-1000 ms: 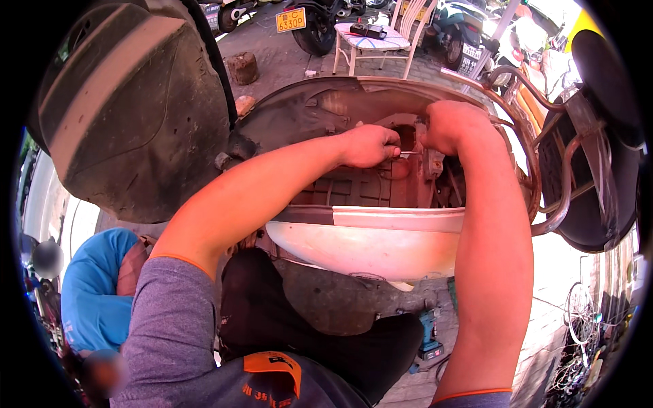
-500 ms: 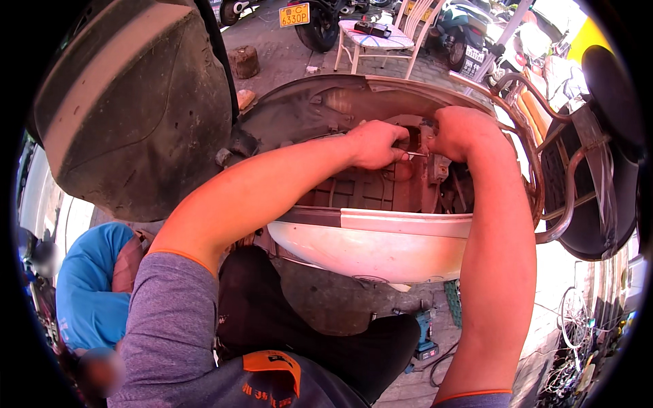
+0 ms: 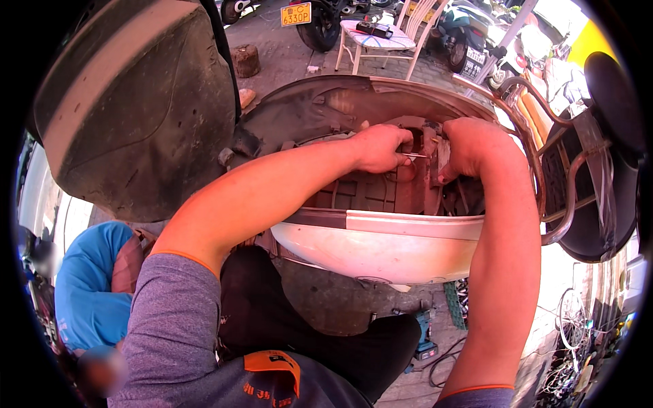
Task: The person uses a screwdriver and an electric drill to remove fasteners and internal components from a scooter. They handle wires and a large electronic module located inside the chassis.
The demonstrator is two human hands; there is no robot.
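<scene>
Inside the open scooter body (image 3: 415, 223), whose pale side panel curves along the near edge, a thin metal rod (image 3: 417, 156) sits above the hollow. The left hand (image 3: 382, 148) has it in a closed grip, thumb and fingers pinched together on its left end. The rod's long axis runs left to right, nearly level in the view, and its free end points right, toward a rusty upright bracket (image 3: 430, 163); whether the tip touches it, I cannot tell. The right hand (image 3: 469, 146) is on the far side of that bracket, its grip curled with the thumb pointing down; the fingers hide what, if anything, it has hold of.

The hollow is dusty and reddish: a ribbed floor (image 3: 364, 190) lies at the near side, a rounded reddish part (image 3: 406, 171) rises just below the rod, and a dark opening (image 3: 412, 136) lies above it. Loose-looking cables (image 3: 464, 195) show right of the bracket.

On the ground nearby, a green tray (image 3: 452, 309) has small shiny pieces in or beside it, partly covered by the right forearm. A blue power tool (image 3: 425, 336) lies left of it. Beyond the scooter, a white chair (image 3: 401, 43) bears a dark device (image 3: 374, 29).
</scene>
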